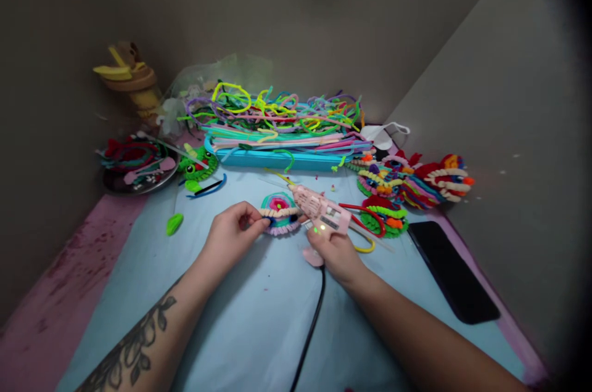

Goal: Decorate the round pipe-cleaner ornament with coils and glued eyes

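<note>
My left hand (234, 233) pinches the left end of a small round pipe-cleaner piece (279, 213) with pink, teal and lilac rings and a cream strip across it. It lies on the pale blue cloth (240, 318). My right hand (335, 250) grips a pink hot glue gun (320, 210), with a green light on its body. The gun's nozzle points left and touches the right edge of the round piece. Its black cord (311, 330) runs toward me between my forearms.
A heap of loose coloured pipe cleaners (277, 114) lies on a teal tray (282, 159) at the back. Finished pipe-cleaner figures (416, 185) sit at the right, red scissors (367, 219) beside them. A black phone (451, 272) lies right. A metal dish (136, 170) stands left.
</note>
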`<state>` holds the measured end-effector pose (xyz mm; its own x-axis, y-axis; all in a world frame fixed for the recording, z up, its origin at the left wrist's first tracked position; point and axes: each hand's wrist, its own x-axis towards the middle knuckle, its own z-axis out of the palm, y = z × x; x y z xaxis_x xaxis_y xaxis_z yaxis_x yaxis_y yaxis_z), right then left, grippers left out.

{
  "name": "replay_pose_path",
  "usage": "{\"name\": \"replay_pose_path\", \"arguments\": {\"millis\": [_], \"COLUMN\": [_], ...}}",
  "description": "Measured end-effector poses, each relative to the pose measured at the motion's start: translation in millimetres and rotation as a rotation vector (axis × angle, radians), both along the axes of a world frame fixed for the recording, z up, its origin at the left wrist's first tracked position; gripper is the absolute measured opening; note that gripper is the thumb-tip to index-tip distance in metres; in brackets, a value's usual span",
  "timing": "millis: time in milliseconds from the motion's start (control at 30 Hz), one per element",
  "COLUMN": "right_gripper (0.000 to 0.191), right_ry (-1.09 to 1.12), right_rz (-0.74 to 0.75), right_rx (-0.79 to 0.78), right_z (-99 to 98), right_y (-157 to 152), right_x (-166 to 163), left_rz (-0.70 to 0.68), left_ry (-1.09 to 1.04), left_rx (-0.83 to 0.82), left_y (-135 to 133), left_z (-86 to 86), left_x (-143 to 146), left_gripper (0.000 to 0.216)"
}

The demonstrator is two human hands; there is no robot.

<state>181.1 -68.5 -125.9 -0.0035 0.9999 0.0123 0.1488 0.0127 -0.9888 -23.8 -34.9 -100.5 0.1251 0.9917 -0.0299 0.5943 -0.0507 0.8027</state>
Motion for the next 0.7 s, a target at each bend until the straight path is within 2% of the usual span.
{"name": "replay_pose_path", "arguments": {"millis": [100, 200, 333, 400, 533, 600, 700], "right_gripper": [0.044, 0.043, 0.041, 0.04, 0.041, 0.044, 0.046], "right_ry": [-0.002, -0.029, -0.04, -0.039, -0.041, -0.04, -0.067], "right_rz": [0.009, 0.016, 0.003, 0.006, 0.013, 0.018, 0.003], "right_rx": [0.022, 0.033, 0.039, 0.047, 0.036, 0.018, -0.004], "right_z": [0.1, -0.9, -3.8, -5.4, -5.4, -2.8, 3.0], "right_y": [0, 0, -2, -3, -5, -6, -7], "right_x": [0, 2, 4, 6, 5, 3, 4], "left_rz": [0.036, 0.004, -0.291, -0.4, -0.488, -0.507, -0.464], "left_ry": [-0.069, 0.081, 0.36, 0.411, 0.417, 0.404, 0.398], "left_rx": [-0.027, 0.027, -0.016, -0.026, 0.04, 0.06, 0.073], "left_y": [3, 8, 13, 12, 9, 8, 9], "left_z": [13.0, 21.9, 20.5, 16.7, 12.3, 12.1, 12.2], "left_x": [-14, -40, -70, -74, -66, -63, -63], "left_gripper": [0.025, 0.026, 0.014, 0.012, 0.012, 0.014, 0.015]}}
